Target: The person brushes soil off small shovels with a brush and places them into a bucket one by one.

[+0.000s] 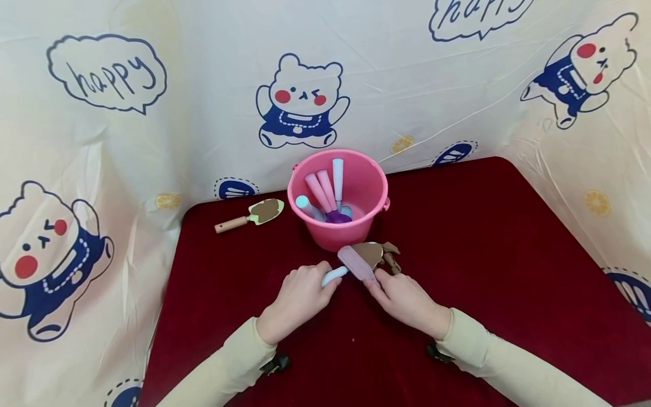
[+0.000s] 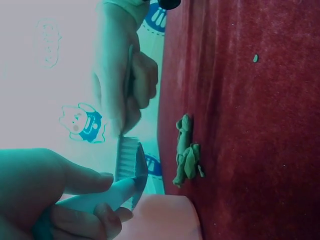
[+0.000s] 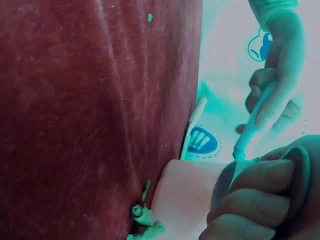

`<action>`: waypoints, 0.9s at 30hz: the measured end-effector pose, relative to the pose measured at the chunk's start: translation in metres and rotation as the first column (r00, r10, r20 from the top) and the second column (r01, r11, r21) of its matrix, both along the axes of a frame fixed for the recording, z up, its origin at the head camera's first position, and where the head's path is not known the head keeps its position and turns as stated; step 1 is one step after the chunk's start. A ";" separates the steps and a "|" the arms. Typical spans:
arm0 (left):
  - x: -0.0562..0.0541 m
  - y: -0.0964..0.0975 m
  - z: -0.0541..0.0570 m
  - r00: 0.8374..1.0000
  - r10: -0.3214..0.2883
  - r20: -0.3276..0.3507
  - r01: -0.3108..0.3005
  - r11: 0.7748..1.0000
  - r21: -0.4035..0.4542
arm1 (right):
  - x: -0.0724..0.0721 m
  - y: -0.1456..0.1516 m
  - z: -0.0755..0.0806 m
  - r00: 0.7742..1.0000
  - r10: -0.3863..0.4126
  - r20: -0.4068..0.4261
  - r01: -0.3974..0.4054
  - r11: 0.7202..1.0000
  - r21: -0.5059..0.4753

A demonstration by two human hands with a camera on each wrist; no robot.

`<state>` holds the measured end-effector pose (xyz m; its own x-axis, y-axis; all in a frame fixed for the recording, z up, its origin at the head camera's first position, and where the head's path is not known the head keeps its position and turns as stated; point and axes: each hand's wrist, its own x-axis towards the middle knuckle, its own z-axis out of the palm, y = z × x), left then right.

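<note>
My left hand (image 1: 300, 294) grips a blue-handled shovel (image 1: 334, 276), my right hand (image 1: 409, 299) pinches a brush (image 1: 356, 262) right at its blade; brown clay lumps (image 1: 391, 263) lie just beyond on the red table (image 1: 508, 254), then the pink bucket (image 1: 337, 236), a wooden-handled trowel (image 1: 234, 225) near its left side.

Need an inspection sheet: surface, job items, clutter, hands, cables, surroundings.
Surface: maroon tabletop; small speck toward the person.
Job items: light-blue-handled shovel, blade brown-coated; lilac ridged pad overlaps it in the head view.
Clutter: brown lumps; pink bucket holding handled tools; wooden-handled trowel, brown on blade.
Hands: left hand grips shovel handle; right hand holds pad.
Cables: nothing seen.
Surroundings: white bear-print backdrop.
</note>
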<state>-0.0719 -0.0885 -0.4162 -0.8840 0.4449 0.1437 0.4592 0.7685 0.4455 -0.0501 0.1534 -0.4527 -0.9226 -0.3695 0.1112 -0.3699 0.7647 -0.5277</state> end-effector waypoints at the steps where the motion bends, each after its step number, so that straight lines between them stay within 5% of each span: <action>1: 0.000 0.000 0.000 1.000 0.000 -0.003 0.000 1.000 0.002 | 0.000 0.000 0.000 1.000 -0.009 -0.004 0.009 1.000 0.015; 9: 0.001 -0.001 0.000 1.000 -0.004 0.008 0.004 1.000 0.004 | -0.001 0.000 -0.001 0.995 -0.083 -0.055 0.085 0.995 0.046; 16: 0.003 0.000 -0.001 1.000 -0.018 0.004 0.018 1.000 0.014 | 0.000 -0.005 0.002 0.997 -0.023 0.068 0.026 0.999 -0.040; 27: 0.002 -0.002 -0.003 1.000 -0.029 -0.006 0.029 0.999 0.015 | -0.004 0.001 0.001 0.998 -0.060 -0.002 0.060 0.998 -0.019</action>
<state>-0.0699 -0.0900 -0.4195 -0.8701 0.4678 0.1552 0.4833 0.7485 0.4541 -0.0538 0.1542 -0.4515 -0.9428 -0.3113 0.1195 -0.3247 0.7756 -0.5414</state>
